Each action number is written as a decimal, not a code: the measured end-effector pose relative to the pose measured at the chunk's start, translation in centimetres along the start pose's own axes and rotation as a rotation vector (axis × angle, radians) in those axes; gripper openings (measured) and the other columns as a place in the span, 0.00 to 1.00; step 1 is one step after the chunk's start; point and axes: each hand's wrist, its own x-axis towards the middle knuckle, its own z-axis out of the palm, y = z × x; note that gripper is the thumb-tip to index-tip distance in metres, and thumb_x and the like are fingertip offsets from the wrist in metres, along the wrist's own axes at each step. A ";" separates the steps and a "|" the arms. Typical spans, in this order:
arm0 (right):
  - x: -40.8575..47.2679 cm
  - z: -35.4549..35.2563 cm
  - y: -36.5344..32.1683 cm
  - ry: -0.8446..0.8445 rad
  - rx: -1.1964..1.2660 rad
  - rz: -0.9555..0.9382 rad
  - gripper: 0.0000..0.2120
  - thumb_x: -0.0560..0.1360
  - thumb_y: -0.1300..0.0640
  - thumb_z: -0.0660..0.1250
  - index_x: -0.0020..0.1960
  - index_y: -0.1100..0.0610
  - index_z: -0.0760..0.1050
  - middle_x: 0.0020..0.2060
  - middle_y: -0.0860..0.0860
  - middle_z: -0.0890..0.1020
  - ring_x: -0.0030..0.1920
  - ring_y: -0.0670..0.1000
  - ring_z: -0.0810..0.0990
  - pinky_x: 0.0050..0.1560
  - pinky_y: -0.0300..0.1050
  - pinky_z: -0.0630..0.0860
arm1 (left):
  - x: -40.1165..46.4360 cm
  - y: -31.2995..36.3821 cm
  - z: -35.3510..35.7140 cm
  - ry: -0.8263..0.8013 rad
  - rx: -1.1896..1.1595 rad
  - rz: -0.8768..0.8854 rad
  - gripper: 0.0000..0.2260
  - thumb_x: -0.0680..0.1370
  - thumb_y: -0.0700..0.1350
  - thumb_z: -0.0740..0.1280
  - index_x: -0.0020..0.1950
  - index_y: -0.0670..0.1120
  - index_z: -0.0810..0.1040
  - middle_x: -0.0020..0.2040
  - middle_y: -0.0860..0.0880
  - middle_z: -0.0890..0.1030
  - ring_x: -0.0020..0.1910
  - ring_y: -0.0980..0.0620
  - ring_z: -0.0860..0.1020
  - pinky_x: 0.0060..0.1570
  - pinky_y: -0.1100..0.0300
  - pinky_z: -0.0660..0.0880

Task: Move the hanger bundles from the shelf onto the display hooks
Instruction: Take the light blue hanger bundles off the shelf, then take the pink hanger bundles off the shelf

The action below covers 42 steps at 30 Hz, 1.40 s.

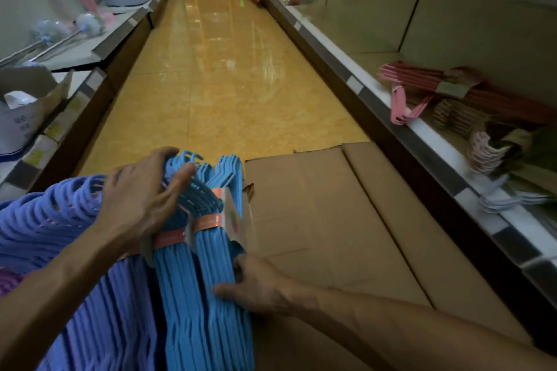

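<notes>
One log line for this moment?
left hand: grips blue hangers near hooks | right hand: holds lower end | pink hangers: on shelf

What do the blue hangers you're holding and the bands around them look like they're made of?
Blue hangers: probably plastic, going by the uniform colour, slight sheen and thin moulded bars. Orange bands: likely paper or card, matte and flat, though blur leaves it open.

We make out faint printed characters on a white plastic bag (21, 123) at left, too blurred to read.
</notes>
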 end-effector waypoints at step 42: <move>-12.4 -47.8 16.4 1.228 -0.201 0.094 0.06 0.79 0.57 0.65 0.56 0.53 0.76 0.51 0.52 0.82 0.50 0.53 0.81 0.52 0.46 0.77 | 6.7 33.3 11.4 -0.399 -1.261 0.135 0.09 0.79 0.41 0.66 0.57 0.50 0.80 0.45 0.51 0.85 0.42 0.48 0.85 0.43 0.52 0.79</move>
